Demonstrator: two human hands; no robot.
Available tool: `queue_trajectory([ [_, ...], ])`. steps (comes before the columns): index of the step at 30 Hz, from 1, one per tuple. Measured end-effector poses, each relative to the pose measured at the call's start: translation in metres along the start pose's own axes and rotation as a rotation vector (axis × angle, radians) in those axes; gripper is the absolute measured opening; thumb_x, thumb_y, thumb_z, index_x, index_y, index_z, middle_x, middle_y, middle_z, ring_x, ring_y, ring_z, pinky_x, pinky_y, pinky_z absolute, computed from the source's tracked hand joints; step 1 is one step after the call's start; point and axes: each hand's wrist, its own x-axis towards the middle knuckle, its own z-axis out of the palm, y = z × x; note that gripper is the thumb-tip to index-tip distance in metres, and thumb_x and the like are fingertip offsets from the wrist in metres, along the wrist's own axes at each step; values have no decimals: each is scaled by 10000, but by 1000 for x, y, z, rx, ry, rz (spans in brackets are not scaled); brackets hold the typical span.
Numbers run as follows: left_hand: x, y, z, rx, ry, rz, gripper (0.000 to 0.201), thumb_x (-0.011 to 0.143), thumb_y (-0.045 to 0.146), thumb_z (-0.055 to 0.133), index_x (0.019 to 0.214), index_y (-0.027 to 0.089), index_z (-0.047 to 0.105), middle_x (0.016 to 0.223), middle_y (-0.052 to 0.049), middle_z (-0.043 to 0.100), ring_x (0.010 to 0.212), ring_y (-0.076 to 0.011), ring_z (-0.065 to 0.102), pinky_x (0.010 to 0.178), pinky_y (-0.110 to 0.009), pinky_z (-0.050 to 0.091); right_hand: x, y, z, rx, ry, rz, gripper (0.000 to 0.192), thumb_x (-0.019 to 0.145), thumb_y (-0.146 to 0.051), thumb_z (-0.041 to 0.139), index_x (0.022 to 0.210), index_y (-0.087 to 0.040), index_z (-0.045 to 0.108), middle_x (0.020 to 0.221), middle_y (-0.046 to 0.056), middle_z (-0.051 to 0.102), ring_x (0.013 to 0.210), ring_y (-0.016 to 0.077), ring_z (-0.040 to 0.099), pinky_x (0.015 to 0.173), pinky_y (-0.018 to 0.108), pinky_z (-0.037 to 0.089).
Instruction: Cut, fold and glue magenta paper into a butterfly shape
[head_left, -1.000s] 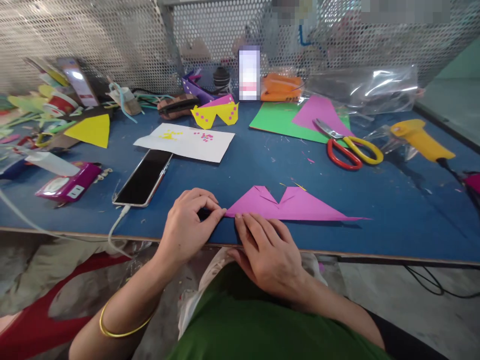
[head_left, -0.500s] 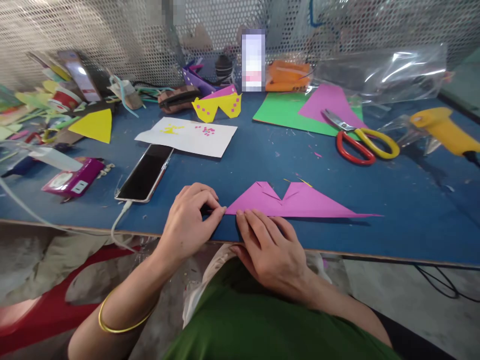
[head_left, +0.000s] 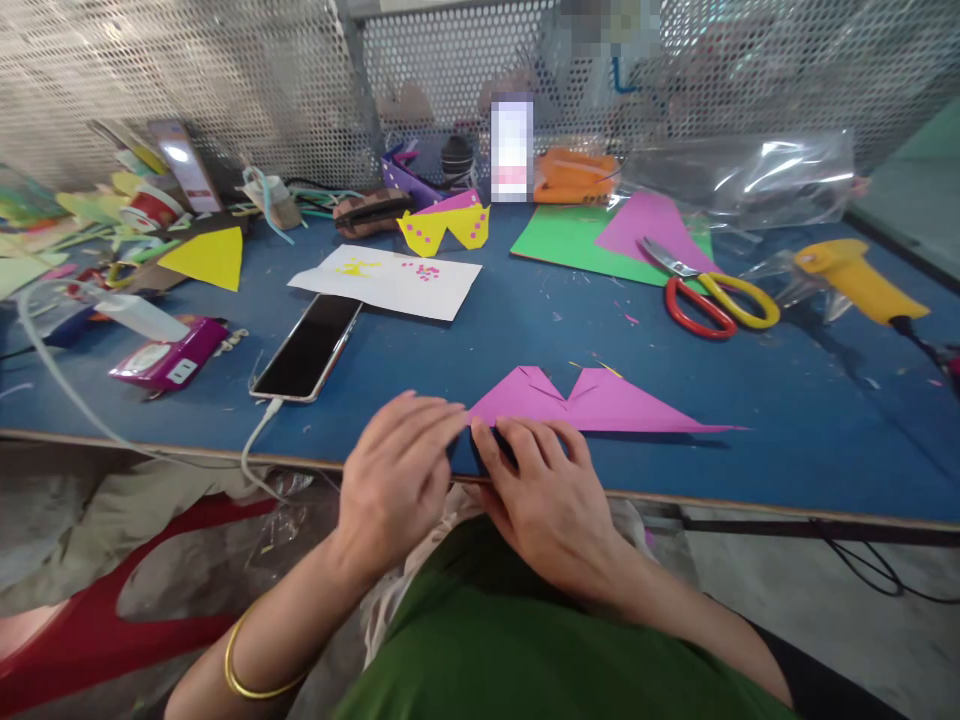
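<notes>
Just beyond both hands' fingertips lies the folded purple paper (head_left: 592,403), touching them.

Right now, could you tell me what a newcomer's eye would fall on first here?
Probably the folded magenta paper at the near edge of the blue table, with the left hand and right hand at its left tip. Then the red-and-yellow scissors farther back on the right.
</notes>
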Motion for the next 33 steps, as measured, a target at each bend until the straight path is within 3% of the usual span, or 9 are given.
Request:
queue_trajectory([
  [2,-8,7,6,69,-67,86,471,889,80,443,1341,118,567,1203,-115,719,1146,-233,653,1108,-429,464,-1,-1,1,3,19,-2,455,999,-316,512,1384,-78,562,1228,158,661,1142,269,527,1001,437,352],
  [5,-15,15,14,139,-105,79,494,895,147,470,1368,23,538,1273,-182,681,1192,-293,628,1130,-467,428,-4,-1,1,12,60,-2,463,1000,-295,484,1373,-33,560,1276,174,658,1177,266,528,1028,436,340],
  [12,-18,20,12,214,-138,50,521,944,299,469,1417,92,534,1337,-151,662,1230,-309,612,1225,-526,240,-28,14,-12,-41,110,70,496,989,-351,509,1334,-1,581,1248,190,690,1144,276,598,1009,456,354],
  [16,-17,27,14,249,-138,27,535,975,362,462,1425,80,528,1326,-174,660,1227,-336,604,1215,-568,231,-44,28,-19,-101,158,147,468,991,-355,504,1314,-28,597,1201,185,712,1080,274,640,967,444,366],
  [21,-9,48,20,381,-206,3,660,946,617,467,1458,205,531,1249,-238,646,1191,-456,596,1084,-746,302,-47,29,-19,-134,168,153,474,995,-361,477,1310,-27,597,1185,192,715,1072,287,635,973,451,362],
  [24,-4,55,22,438,-215,33,688,939,653,447,1430,186,564,1198,-264,652,1154,-472,611,1049,-753,343,-47,28,-16,-140,169,162,470,999,-351,475,1308,-19,595,1202,196,707,1093,289,630,983,455,358],
  [28,-4,49,19,449,-199,83,672,980,587,418,1356,63,607,1195,-265,670,1126,-433,630,1092,-698,338,-48,29,-15,-136,172,171,442,1009,-335,467,1299,-31,605,1204,186,711,1105,278,631,990,443,355],
  [33,-12,25,3,471,-173,107,642,992,487,465,1322,-52,575,1195,-251,688,1115,-401,638,1163,-650,253,-49,29,-15,-121,176,184,433,1014,-331,462,1298,-39,608,1201,181,712,1095,270,634,992,439,355],
])
